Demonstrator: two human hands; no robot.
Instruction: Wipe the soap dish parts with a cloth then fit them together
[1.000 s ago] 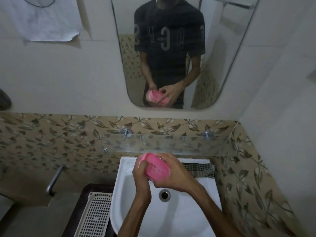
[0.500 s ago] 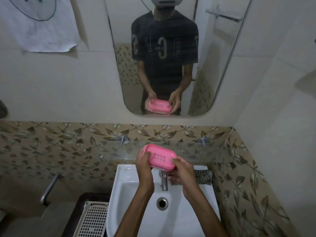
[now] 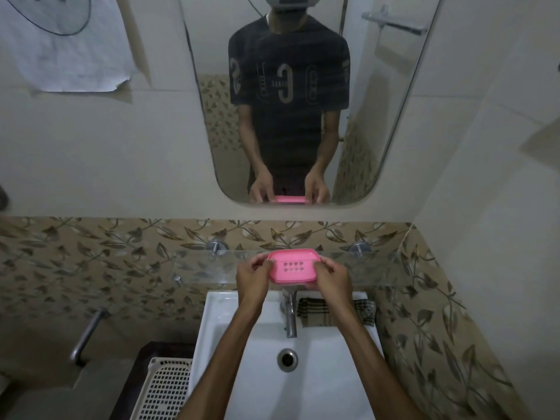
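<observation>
soap dish between both hands

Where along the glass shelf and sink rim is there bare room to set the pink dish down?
The glass shelf shows bare stretches left of the left hand and right of the right hand, which hold the soap dish. The sink rim is crowded right of the tap, where the checked cloth lies.

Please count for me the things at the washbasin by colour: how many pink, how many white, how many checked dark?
Pink: 1, the soap dish, held by the left hand and right hand.
White: 2, the basin and the perforated basket.
Checked dark: 1, the cloth.
Total: 4
</observation>
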